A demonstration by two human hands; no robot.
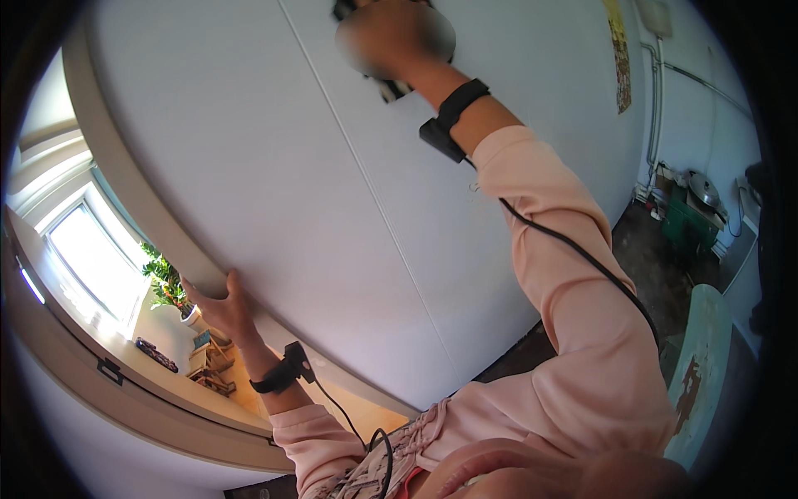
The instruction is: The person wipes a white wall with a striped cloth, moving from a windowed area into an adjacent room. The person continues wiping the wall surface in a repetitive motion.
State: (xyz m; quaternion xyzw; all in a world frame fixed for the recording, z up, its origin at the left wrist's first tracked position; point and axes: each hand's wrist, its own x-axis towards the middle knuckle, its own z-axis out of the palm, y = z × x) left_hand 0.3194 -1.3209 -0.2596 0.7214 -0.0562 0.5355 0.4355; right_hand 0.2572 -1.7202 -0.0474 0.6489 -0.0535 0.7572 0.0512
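Observation:
My left hand (225, 309) grips the edge of a wooden door frame (187, 249), its thumb on the wall side and its fingers round the far side. At the top of the view my right hand (393, 40) is raised against a pale wall panel (312, 206), over a black-and-white striped thing (394, 90) that looks like cloth. A blurred patch hides my right fingers and part of that thing. Each wrist wears a black strap with a small box and a cable.
Through the doorway at left are a bright window (93, 256), a potted plant (165, 280) and wooden chairs or stools (212, 368). On the right stand a pot with a lid (704, 190), a green box (689, 224) and a worn pale-green chair back (698, 374). Pipes (654, 112) run along the wall.

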